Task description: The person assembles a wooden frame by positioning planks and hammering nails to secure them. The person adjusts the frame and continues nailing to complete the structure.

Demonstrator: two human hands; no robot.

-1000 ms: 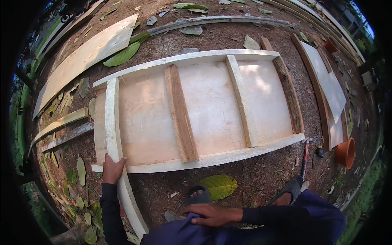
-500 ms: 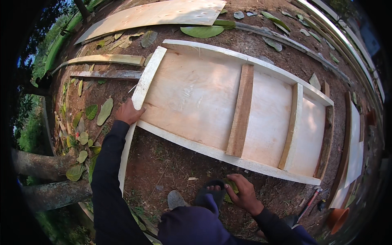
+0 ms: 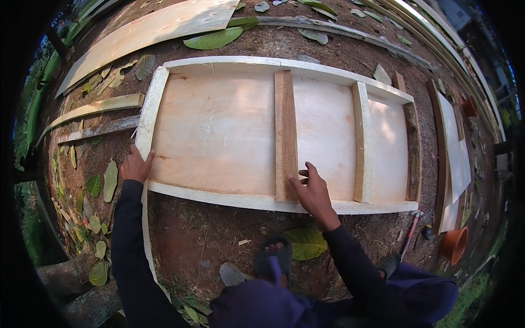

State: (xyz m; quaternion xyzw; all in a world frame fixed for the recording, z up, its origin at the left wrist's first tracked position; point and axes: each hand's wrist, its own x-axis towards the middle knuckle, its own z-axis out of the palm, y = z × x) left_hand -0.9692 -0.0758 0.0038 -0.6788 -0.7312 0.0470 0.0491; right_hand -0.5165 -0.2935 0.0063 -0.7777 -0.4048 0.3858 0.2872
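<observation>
A shallow wooden frame [image 3: 229,205] with a pale plywood panel [image 3: 219,120] inside lies on the ground before me. My left hand [image 3: 136,165] is closed round its left end board [image 3: 151,112], the thumb on the inner side. My right hand [image 3: 313,192] reaches over the near rail, fingers curved and apart. Its thumb is at the near end of a loose-looking brown crosspiece [image 3: 285,136], perhaps touching it; I cannot tell if it presses. Farther right, a paler crosspiece [image 3: 361,142] and a dark end piece [image 3: 412,153] span the frame.
A hammer [image 3: 410,235] with a red handle lies by the near right corner, close to a terracotta pot [image 3: 454,245]. Beyond the frame are a plywood sheet [image 3: 147,38] and a long weathered board [image 3: 339,31]. My sandalled foot [image 3: 274,257] is near the front rail.
My right hand has risen from beside my foot to the brown crosspiece. My left hand still holds the end board. The view has shifted, so the frame appears farther left and more level.
</observation>
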